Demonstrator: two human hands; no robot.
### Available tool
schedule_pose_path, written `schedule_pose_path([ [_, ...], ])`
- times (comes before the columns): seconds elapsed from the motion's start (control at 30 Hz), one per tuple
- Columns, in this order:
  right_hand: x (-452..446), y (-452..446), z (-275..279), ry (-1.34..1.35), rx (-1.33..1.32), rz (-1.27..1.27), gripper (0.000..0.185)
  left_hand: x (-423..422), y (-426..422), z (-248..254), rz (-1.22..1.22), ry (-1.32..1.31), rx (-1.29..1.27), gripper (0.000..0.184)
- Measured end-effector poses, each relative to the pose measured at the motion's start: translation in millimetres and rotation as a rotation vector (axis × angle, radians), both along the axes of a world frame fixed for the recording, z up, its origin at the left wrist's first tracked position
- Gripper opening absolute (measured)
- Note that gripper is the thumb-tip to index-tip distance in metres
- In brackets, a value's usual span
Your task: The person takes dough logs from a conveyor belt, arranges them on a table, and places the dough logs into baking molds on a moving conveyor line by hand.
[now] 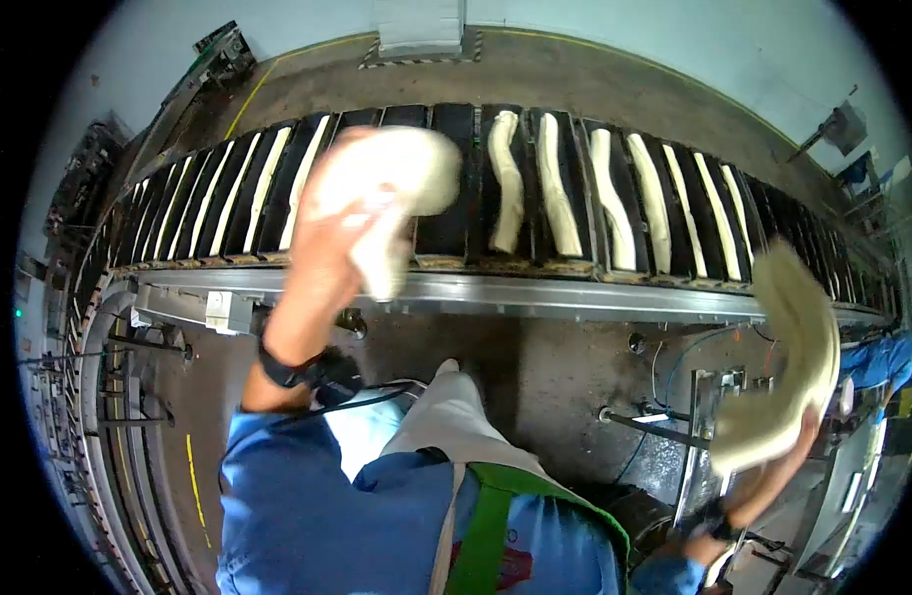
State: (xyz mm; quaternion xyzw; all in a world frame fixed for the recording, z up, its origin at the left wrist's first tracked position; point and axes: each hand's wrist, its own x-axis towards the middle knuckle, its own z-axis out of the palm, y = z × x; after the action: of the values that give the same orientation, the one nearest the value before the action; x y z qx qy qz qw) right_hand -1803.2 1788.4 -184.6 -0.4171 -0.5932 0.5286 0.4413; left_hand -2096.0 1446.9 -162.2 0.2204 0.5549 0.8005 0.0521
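Note:
My left hand (pixel 332 213) is closed on a pale dough piece (pixel 406 169), blurred by motion, above the left middle of a row of black trays (pixel 446 188). Off to the right, my right hand (pixel 798 441) grips a long, curved dough piece (pixel 808 337), whose upper end reaches the near edge of the row. Long dough strips lie in many of the trays, among them a wavy strip (pixel 506 178) and a straighter one (pixel 558 188) between my hands.
A metal rail (pixel 535 293) runs along the near side of the trays. At the lower right is a metal frame (pixel 704 416) with hoses. Someone's blue sleeve (pixel 877 362) shows at the far right. A white stack (pixel 419 25) stands behind the row.

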Motion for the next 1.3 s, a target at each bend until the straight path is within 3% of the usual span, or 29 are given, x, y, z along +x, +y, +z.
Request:
schedule_pose_path([
  [0.03, -50.1, -8.8, 7.4, 0.168, -0.028, 0.154, 0.051, -14.4, -25.7, -2.8, 0.187, 0.014, -0.022, 0.048],
  [0.07, -96.3, -17.0, 12.9, 0.158, 0.035, 0.376, 0.043, -26.3, -48.1, -6.0, 0.371, 0.026, -0.047, 0.051],
  [0.1, -148.2, -34.3, 16.9, 0.076, 0.258, 0.402, 0.043, -34.6, -67.6, -7.4, 0.461, 0.037, -0.066, 0.053],
  [0.17, -236.7, -81.5, 5.7, 0.173, 0.218, 0.564, 0.043, -51.2, -105.9, -20.2, 0.623, 0.066, -0.076, 0.058],
  [0.23, -305.9, -129.3, -4.2, -0.032, 0.218, 0.880, 0.045, -62.2, -134.5, -31.6, 0.724, 0.097, -0.151, 0.059],
  [0.27, -337.7, -155.8, -20.0, 0.111, 0.193, 1.094, 0.047, -63.5, -140.8, -33.4, 0.766, 0.160, -0.246, 0.057],
  [0.3, -368.2, -174.5, -54.6, -0.091, 0.032, 1.002, 0.040, -63.3, -142.7, -32.3, 0.788, 0.189, -0.250, 0.054],
  [0.37, -422.9, -184.4, -171.3, -0.141, 0.178, 1.247, 0.041, -55.6, -158.3, -39.2, 0.796, 0.128, -0.273, 0.049],
  [0.4, -432.1, -199.2, -186.2, -0.388, -0.340, 1.265, 0.043, -49.9, -176.1, -49.8, 0.791, 0.043, -0.286, 0.047],
  [0.47, -440.2, -205.8, -236.3, -0.413, -0.325, 1.171, 0.045, -39.2, -186.3, -63.9, 0.930, -0.024, -0.352, 0.045],
  [0.53, -431.1, -217.8, -234.5, -0.455, -0.324, 1.081, 0.046, -29.6, -172.8, -65.4, 0.841, -0.029, -0.323, 0.042],
  [0.6, -415.8, -228.5, -225.3, -0.538, -0.235, 1.013, 0.056, -22.6, -160.1, -73.7, 0.900, -0.052, -0.309, 0.039],
  [0.63, -406.9, -237.3, -236.3, -0.640, -0.012, 1.069, 0.066, -19.0, -157.5, -71.5, 0.823, -0.076, -0.310, 0.038],
  [0.67, -401.6, -237.5, -248.5, -0.579, -0.064, 1.203, 0.063, -15.1, -152.0, -72.3, 0.743, -0.101, -0.308, 0.038],
  [0.73, -413.1, -232.3, -242.5, -0.508, -0.225, 1.230, 0.056, -14.1, -123.4, -56.5, 0.666, -0.075, -0.217, 0.037],
  [0.77, -430.4, -247.3, -288.4, -0.459, 0.190, 1.124, 0.054, -15.8, -103.9, -42.9, 0.673, -0.053, -0.315, 0.039],
  [0.87, -441.2, -225.5, -262.8, -0.233, 0.714, 1.493, 0.039, -21.9, -57.1, -37.5, 0.662, 0.039, -0.425, 0.045],
  [0.9, -414.3, -190.2, -186.8, -0.209, 0.208, 1.700, 0.045, -27.1, -31.8, -28.3, 0.525, 0.094, -0.448, 0.045],
  [0.93, -403.0, -165.1, -166.6, -0.050, 0.090, 1.798, 0.049, -26.5, -1.3, -20.9, 0.376, 0.147, -0.464, 0.045],
  [1.0, -354.1, -103.0, -121.3, 0.545, -0.164, 1.928, 0.055, -28.5, 60.2, -32.4, 0.289, 0.037, -0.299, 0.045],
  [1.07, -294.0, -51.1, -89.1, 0.500, 0.179, 1.728, 0.085, -12.8, 129.3, -60.1, -0.006, 0.668, -0.333, 0.059],
  [1.1, -267.1, -24.0, -91.4, 0.374, 0.285, 1.478, 0.089, -4.9, 169.0, -68.2, -0.151, 0.543, -0.283, 0.061],
  [1.17, -210.0, 5.7, -99.9, 0.235, 0.412, 1.022, 0.095, 17.3, 217.1, -95.2, -0.296, 0.685, -0.196, 0.063],
  [1.2, -169.2, 31.9, -99.2, 0.249, 0.417, 0.866, 0.091, 48.6, 256.5, -88.3, -0.372, 0.430, -0.340, 0.058],
  [1.27, -102.4, 66.9, -133.3, 0.125, 0.372, 0.537, 0.080, 91.5, 330.8, -110.5, -0.744, -0.077, -0.047, 0.050],
  [1.3, -54.2, 78.1, -139.2, 0.018, 0.281, 0.442, 0.075, 122.6, 362.5, -114.0, -1.075, -0.322, 0.001, 0.047],
])
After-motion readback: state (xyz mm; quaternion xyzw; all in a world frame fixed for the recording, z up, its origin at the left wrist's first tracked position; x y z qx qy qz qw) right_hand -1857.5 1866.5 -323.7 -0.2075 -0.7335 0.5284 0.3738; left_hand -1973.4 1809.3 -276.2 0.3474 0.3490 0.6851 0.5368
